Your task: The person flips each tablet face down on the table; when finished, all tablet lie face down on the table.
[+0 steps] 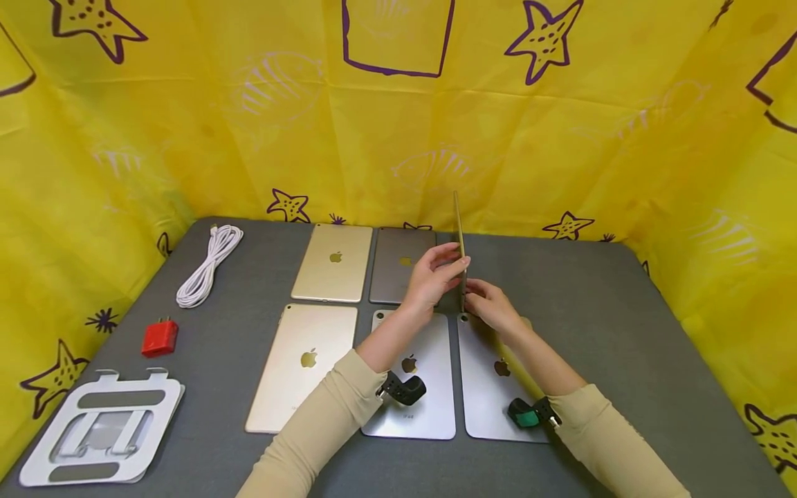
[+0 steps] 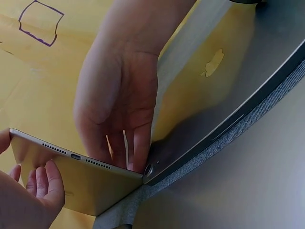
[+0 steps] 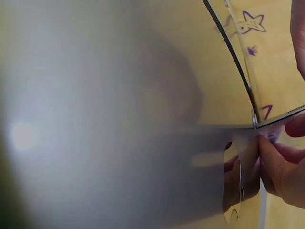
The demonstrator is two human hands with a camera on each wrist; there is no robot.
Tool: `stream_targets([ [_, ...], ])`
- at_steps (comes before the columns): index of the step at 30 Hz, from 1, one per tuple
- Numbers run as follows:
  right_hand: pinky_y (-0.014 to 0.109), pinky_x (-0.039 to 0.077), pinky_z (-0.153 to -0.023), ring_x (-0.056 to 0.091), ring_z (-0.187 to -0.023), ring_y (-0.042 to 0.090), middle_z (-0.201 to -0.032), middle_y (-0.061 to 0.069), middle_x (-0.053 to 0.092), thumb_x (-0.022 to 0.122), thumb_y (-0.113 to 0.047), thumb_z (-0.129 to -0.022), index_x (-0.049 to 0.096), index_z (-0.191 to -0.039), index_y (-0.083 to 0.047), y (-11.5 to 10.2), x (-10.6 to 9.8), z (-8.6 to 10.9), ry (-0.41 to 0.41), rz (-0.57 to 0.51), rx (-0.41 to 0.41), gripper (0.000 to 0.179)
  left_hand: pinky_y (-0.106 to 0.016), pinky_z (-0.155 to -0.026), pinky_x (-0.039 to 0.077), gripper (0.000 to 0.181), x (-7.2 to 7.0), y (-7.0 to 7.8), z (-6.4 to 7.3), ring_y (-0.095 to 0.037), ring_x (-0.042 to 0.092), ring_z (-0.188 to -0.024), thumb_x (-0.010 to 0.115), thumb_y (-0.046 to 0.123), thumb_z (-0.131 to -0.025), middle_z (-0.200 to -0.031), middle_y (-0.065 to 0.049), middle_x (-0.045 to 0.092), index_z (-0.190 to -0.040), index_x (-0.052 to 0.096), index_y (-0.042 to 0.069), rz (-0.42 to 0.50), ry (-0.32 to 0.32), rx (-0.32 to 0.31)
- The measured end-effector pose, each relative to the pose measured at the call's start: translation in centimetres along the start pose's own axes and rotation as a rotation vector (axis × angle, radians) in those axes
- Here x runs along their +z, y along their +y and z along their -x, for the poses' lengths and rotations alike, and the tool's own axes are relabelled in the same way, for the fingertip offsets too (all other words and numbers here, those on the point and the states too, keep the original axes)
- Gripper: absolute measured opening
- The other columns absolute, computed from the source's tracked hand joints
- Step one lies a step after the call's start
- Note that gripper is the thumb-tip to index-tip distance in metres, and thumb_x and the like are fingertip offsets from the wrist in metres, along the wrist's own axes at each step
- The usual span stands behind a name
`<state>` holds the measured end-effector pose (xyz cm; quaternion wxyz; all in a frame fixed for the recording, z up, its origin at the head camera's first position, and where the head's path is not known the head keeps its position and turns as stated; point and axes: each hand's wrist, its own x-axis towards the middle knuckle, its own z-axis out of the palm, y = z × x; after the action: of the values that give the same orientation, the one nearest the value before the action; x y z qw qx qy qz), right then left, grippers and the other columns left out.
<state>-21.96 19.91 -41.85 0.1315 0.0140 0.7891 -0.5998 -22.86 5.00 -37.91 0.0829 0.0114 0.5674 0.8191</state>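
Near the back centre of the table, a thin gold-toned tablet (image 1: 461, 242) stands up on edge, seen almost edge-on from the head. My left hand (image 1: 429, 277) pinches its near edge, thumb on one side and fingers on the other. Lower down, my right hand (image 1: 495, 308) grips it by the bottom corner; in the left wrist view the right fingers (image 2: 138, 148) are partly hidden behind the tablet. That lower corner meets the camera corner of a silver tablet (image 1: 492, 387) lying back up under my right forearm. Another silver tablet (image 1: 429, 373) lies beneath my left forearm.
Back up to the left lie two gold tablets (image 1: 333, 266) (image 1: 305, 346) and a dark grey tablet (image 1: 398, 242). Further left are a coiled white cable (image 1: 208, 270), a red charger plug (image 1: 160, 337) and a folded white stand (image 1: 102, 429). Yellow cloth (image 1: 386, 138) walls the table.
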Motion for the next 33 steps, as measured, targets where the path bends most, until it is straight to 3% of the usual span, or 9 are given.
stream_targets([
  [8,0.042,0.045,-0.100,0.053,-0.122,0.038,-0.139,0.029,0.046,0.045,-0.009,-0.100,0.037,-0.143,0.010,-0.3,-0.8,0.3,-0.058,0.019,0.005,0.047,-0.042,-0.091,0.051,0.039,0.3,-0.4,0.0,-0.016,0.060,-0.099,0.072,0.014,-0.089,-0.119,-0.006,0.062,-0.126,0.060,0.008,-0.035,0.015,0.014],
  [14,0.045,0.046,-0.098,0.052,-0.121,0.038,-0.140,0.029,0.045,0.043,-0.010,-0.102,0.037,-0.143,0.009,-1.2,-1.6,0.3,-0.079,0.002,-0.003,0.046,-0.038,-0.088,0.053,0.038,0.4,-0.7,0.0,-0.017,0.061,-0.099,0.072,0.014,-0.089,-0.117,-0.004,0.063,-0.124,0.061,0.010,-0.044,0.030,0.023],
  [18,0.043,0.048,-0.096,0.057,-0.113,0.028,-0.138,0.025,0.047,0.046,-0.014,-0.103,0.041,-0.142,0.007,-2.2,-2.2,0.2,-0.020,-0.048,-0.043,0.045,-0.039,-0.088,0.053,0.037,0.5,-0.9,-0.2,-0.017,0.061,-0.099,0.073,0.015,-0.088,-0.117,-0.004,0.064,-0.123,0.062,0.010,-0.040,0.037,0.026],
  [23,0.039,0.049,-0.095,0.059,-0.104,0.014,-0.128,0.010,0.055,0.055,-0.021,-0.101,0.051,-0.137,0.002,-4.0,-2.5,-0.1,0.104,-0.134,-0.135,0.043,-0.040,-0.087,0.053,0.036,0.7,-1.0,-0.3,-0.016,0.062,-0.096,0.073,0.016,-0.088,-0.115,-0.005,0.064,-0.121,0.062,0.008,-0.034,0.041,0.024],
  [28,0.042,0.048,-0.097,0.059,-0.106,0.015,-0.123,0.006,0.058,0.061,-0.024,-0.097,0.055,-0.133,0.000,-5.5,-2.3,-0.6,0.177,-0.192,-0.197,0.044,-0.042,-0.089,0.052,0.037,1.0,-0.4,0.1,-0.012,0.060,-0.090,0.073,0.015,-0.088,-0.114,-0.007,0.064,-0.122,0.062,0.005,-0.027,0.046,0.005],
  [33,0.032,0.053,-0.089,0.059,-0.105,0.017,-0.118,0.006,0.060,0.067,-0.026,-0.093,0.059,-0.128,-0.002,-6.1,-2.0,-0.9,0.175,-0.208,-0.228,0.042,-0.037,-0.085,0.054,0.035,1.1,-0.9,-0.1,-0.012,0.061,-0.091,0.074,0.016,-0.088,-0.111,-0.004,0.063,-0.119,0.062,0.006,-0.021,0.056,0.012],
])
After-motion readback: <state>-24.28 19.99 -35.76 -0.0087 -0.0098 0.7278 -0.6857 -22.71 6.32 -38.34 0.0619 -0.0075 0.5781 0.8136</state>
